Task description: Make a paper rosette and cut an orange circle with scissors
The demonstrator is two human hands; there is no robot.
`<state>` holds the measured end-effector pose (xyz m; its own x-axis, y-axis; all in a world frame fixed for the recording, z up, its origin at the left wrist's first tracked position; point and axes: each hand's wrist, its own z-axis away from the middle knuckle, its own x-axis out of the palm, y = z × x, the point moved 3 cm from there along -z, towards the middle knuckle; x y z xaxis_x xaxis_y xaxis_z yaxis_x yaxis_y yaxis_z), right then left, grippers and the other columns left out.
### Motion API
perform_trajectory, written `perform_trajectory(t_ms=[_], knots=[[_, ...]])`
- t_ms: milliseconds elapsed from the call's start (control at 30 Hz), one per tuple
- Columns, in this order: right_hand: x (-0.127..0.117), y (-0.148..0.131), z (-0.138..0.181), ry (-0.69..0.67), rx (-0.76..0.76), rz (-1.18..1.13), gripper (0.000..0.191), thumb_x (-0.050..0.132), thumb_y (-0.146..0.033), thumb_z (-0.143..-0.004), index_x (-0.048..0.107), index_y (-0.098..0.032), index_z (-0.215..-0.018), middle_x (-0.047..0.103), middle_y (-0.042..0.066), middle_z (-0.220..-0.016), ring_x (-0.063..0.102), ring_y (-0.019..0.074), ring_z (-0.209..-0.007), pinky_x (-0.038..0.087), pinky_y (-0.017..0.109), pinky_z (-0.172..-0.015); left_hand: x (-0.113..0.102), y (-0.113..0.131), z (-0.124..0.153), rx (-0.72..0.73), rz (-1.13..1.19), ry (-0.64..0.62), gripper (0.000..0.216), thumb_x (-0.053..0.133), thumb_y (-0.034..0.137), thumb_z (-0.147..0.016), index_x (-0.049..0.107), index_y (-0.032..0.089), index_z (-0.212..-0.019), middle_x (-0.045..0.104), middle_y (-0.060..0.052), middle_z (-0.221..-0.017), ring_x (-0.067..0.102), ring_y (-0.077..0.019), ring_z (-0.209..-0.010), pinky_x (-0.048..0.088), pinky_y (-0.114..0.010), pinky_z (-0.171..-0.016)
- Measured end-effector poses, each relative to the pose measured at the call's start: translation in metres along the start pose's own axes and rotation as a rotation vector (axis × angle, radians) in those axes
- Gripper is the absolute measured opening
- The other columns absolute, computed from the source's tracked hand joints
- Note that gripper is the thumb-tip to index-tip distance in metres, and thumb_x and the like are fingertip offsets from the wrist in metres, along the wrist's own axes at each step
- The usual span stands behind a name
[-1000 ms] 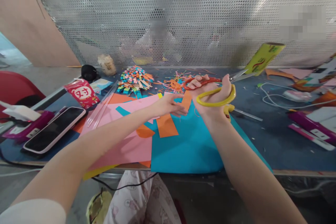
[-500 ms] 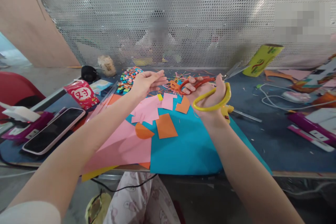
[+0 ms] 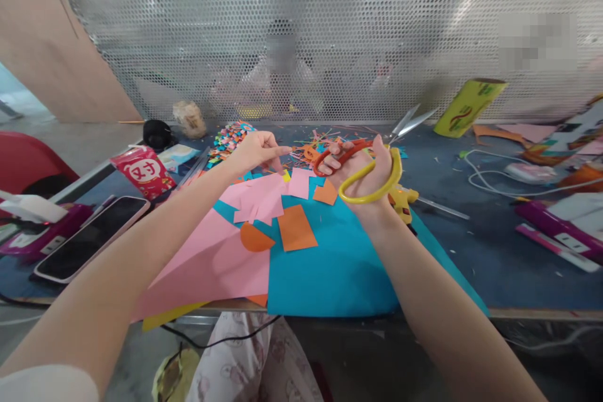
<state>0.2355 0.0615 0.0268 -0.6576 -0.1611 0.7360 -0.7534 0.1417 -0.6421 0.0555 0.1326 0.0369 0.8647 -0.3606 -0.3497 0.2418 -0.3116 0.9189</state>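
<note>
My right hand [image 3: 358,169] holds a pair of scissors [image 3: 370,171] with one red and one yellow handle loop. The blades point up and away to the right, spread apart. My left hand [image 3: 259,152] hovers palm down over the paper scraps, its fingers apart and nothing visible in them. Just below its fingertips lies a small yellow paper piece [image 3: 286,176]. Pink paper scraps [image 3: 259,196], an orange rectangle [image 3: 298,228] and an orange rounded piece [image 3: 255,237] rest on a large blue sheet [image 3: 339,279] and a pink sheet [image 3: 211,264].
Colourful folded paper pieces [image 3: 228,141] are heaped behind my left hand, with thin paper strips [image 3: 320,140] beside them. A yellow glue gun [image 3: 402,201] lies by my right wrist. Left are a phone [image 3: 94,237] and a red packet [image 3: 142,171]; a yellow roll [image 3: 471,108] stands far right.
My left hand has moved slightly left, its fingers lowering toward the small yellow piece. My right hand has shifted a little left with the scissors, whose blades now show wider apart.
</note>
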Motion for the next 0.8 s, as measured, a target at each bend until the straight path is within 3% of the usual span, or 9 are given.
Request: perform_trajectory(t_ms=[67,133,367,600,800], knots=[[0.001,0.0,0.0,0.004,0.004,0.009,0.052,0.041,-0.072,-0.077,0.044,-0.022,-0.062,0.045,-0.001,-0.063,0.036,0.0112,-0.048,0.033,0.029,-0.048,-0.004,0.003,0.001,0.036,-0.115,0.009,0.039,0.076,0.036,-0.068,0.043,0.017,-0.059,0.06,0.001,-0.044,0.048,-0.0061,-0.034,0.033,-0.016,-0.034],[0.003,0.001,0.001,0.02,0.009,0.015,0.052,0.04,-0.072,-0.078,0.044,-0.022,-0.062,0.046,-0.001,-0.062,0.037,0.0113,-0.047,0.033,0.029,-0.047,-0.006,0.005,0.003,0.039,-0.189,-0.016,0.034,0.076,0.035,-0.067,0.049,0.016,-0.059,0.061,0.001,-0.048,0.046,-0.005,-0.035,0.035,-0.017,-0.036],[0.006,0.004,0.003,0.064,0.038,-0.016,0.053,0.038,-0.069,-0.081,0.043,-0.021,-0.06,0.047,-0.001,-0.059,0.037,0.0107,-0.045,0.033,0.027,-0.045,-0.005,0.008,0.008,0.053,-0.418,-0.183,0.014,0.067,0.028,-0.071,0.07,0.014,-0.075,0.071,-0.004,-0.074,0.061,-0.0113,-0.062,0.049,-0.024,-0.06],[0.006,0.0,0.003,0.018,-0.015,0.054,0.054,0.042,-0.071,-0.079,0.044,-0.021,-0.058,0.048,-0.001,-0.06,0.038,0.0105,-0.046,0.034,0.027,-0.045,0.002,-0.006,0.007,0.162,-0.5,-0.271,0.023,0.067,0.032,-0.069,0.053,0.018,-0.081,0.068,-0.003,-0.08,0.063,-0.0159,-0.075,0.045,-0.026,-0.066],[0.006,0.0,0.002,0.048,-0.007,0.018,0.056,0.044,-0.073,-0.076,0.044,-0.02,-0.058,0.045,-0.002,-0.06,0.036,0.0095,-0.045,0.032,0.026,-0.044,0.0,-0.023,0.008,0.142,-0.906,-0.409,0.03,0.057,0.033,-0.077,0.055,0.018,-0.103,0.066,-0.004,-0.083,0.06,-0.0166,-0.074,0.039,-0.023,-0.063]])
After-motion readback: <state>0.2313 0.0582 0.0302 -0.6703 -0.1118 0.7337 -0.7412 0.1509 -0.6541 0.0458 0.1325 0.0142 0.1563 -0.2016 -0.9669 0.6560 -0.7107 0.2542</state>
